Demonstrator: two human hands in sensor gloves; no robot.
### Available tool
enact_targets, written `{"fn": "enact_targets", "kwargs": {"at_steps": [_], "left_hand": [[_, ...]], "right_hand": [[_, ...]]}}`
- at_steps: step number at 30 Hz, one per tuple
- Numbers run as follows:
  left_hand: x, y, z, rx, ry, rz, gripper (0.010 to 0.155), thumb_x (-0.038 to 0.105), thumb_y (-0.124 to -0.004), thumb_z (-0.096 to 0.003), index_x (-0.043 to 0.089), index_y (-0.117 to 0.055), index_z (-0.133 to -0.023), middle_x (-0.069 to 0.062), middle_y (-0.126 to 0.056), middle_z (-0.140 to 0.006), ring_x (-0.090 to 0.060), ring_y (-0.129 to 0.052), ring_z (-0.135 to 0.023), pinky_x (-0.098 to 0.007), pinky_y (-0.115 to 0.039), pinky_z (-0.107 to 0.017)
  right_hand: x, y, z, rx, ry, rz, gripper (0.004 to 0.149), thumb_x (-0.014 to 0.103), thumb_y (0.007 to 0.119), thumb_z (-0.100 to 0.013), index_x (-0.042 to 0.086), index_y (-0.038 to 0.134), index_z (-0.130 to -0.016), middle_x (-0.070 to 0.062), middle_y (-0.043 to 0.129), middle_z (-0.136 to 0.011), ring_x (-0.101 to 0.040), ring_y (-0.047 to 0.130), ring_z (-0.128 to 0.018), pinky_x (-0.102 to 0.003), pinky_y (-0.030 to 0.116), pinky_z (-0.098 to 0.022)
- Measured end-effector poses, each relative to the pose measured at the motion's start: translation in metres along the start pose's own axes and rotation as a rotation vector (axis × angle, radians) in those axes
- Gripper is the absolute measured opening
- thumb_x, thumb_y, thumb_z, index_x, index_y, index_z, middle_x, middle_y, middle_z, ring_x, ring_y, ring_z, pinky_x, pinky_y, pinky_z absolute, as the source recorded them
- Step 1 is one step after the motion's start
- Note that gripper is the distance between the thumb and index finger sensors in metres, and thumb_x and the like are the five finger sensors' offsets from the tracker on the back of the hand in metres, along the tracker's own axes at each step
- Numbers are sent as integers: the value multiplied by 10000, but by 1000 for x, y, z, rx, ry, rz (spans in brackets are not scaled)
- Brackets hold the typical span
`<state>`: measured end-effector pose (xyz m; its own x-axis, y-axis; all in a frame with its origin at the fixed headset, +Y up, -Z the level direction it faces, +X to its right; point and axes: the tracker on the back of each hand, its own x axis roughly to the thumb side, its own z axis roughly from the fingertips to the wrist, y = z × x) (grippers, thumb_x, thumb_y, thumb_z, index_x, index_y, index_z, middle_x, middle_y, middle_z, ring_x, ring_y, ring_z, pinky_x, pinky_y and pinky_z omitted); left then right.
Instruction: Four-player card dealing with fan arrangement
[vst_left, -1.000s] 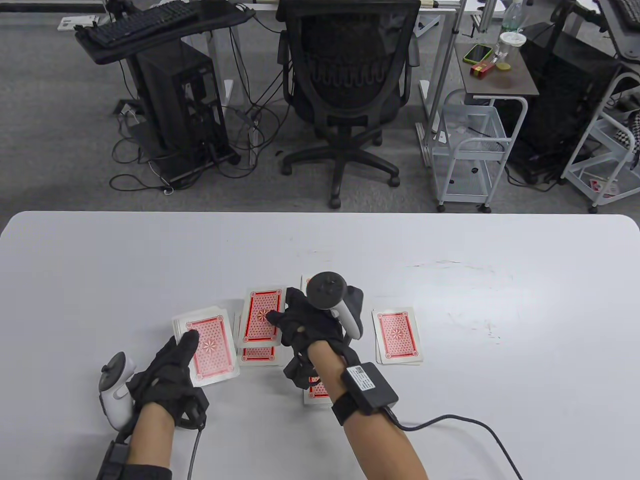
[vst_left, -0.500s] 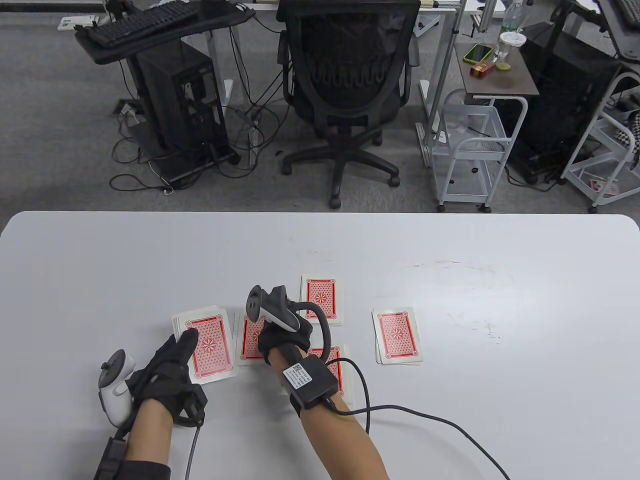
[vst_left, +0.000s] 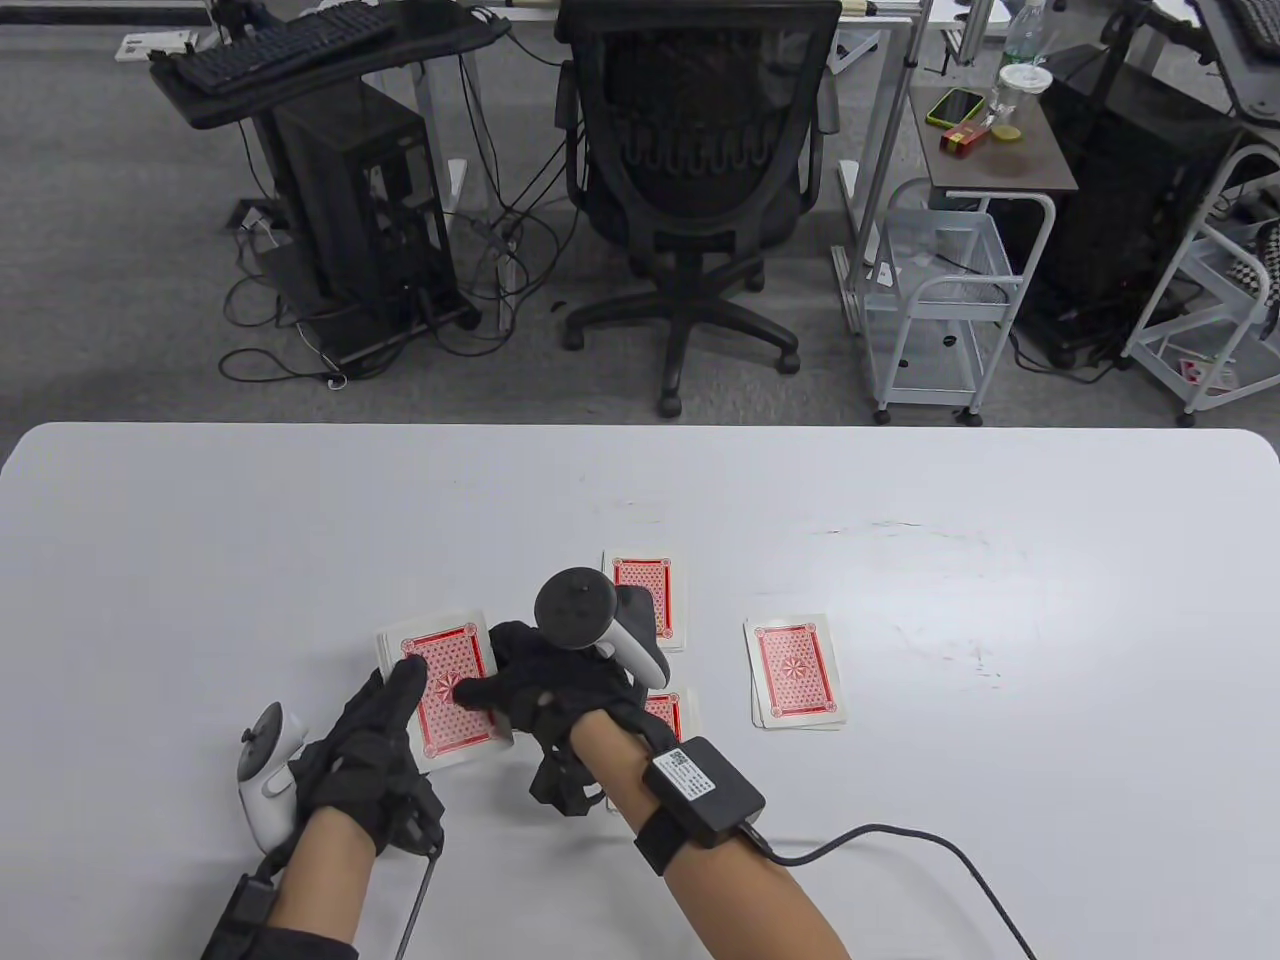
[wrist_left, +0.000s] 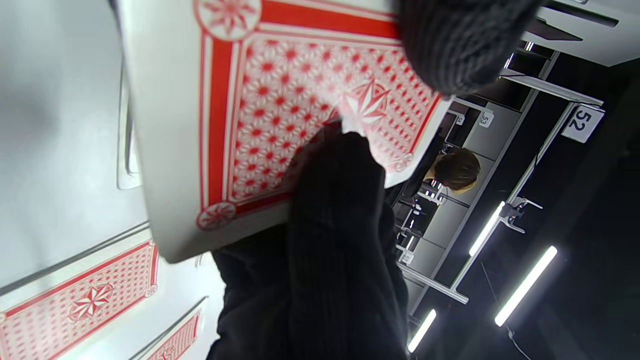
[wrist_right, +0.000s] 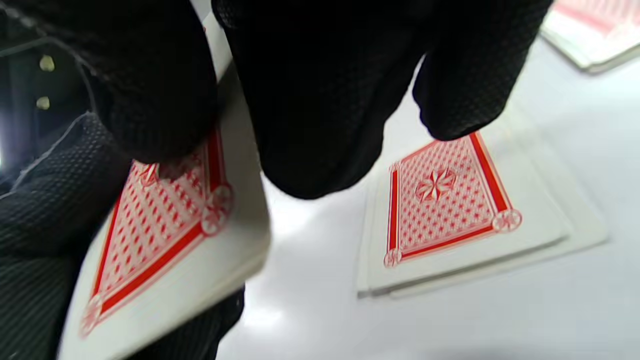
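Left hand fingers clamped on red-backed deck above white desk; right hand fingers pinching deck's top card; three dealt piles nearby.

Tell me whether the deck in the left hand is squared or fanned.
Squared: the deck shows one red back, its edges stacked flush, held by the left hand; right hand touches its top card.

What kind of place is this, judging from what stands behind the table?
Probably an office or a lab workspace. Behind the white table stand a black mesh office chair, a desktop computer tower with a keyboard above it, and a white wheeled cart.
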<state>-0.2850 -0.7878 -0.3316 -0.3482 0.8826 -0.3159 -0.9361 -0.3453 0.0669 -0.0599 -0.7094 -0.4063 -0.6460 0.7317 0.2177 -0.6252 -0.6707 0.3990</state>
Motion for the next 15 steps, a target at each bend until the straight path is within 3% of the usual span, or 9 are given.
{"fn": "enact_targets", "kwargs": {"at_steps": [4, 10, 15], "left_hand": [[-3, -3, 0, -39, -4, 15, 493, 497, -811, -511, 306, -699, -951, 80, -895, -896, -238, -1023, -727, -431, -909, -482], [-4, -8, -2, -74, -3, 60, 486, 489, -797, -514, 304, -698, -953, 77, -897, -895, -238, -1030, -719, -423, -916, -476], [-4, 0, -4, -26, 8, 46, 485, 491, -795, -518, 304, -694, -954, 77, -894, -897, -237, -1028, -722, -422, -914, -477]], "right_hand": [[-7, -9, 7, -72, -10, -49, 609, 374, 949, -412, 75, 746, -903, -13, 927, -651, -166, 1094, -413, -535, 781, -503], [-27, -28, 9, -36, 30, -244, 602, 330, 894, -450, 15, 709, -929, -9, 950, -640, -190, 1113, -452, -525, 786, -503], [-45, -71, -2, -140, 110, -175, 638, 336, 892, -460, -4, 675, -954, -14, 943, -644, -161, 1074, -347, -501, 802, -452]]}}
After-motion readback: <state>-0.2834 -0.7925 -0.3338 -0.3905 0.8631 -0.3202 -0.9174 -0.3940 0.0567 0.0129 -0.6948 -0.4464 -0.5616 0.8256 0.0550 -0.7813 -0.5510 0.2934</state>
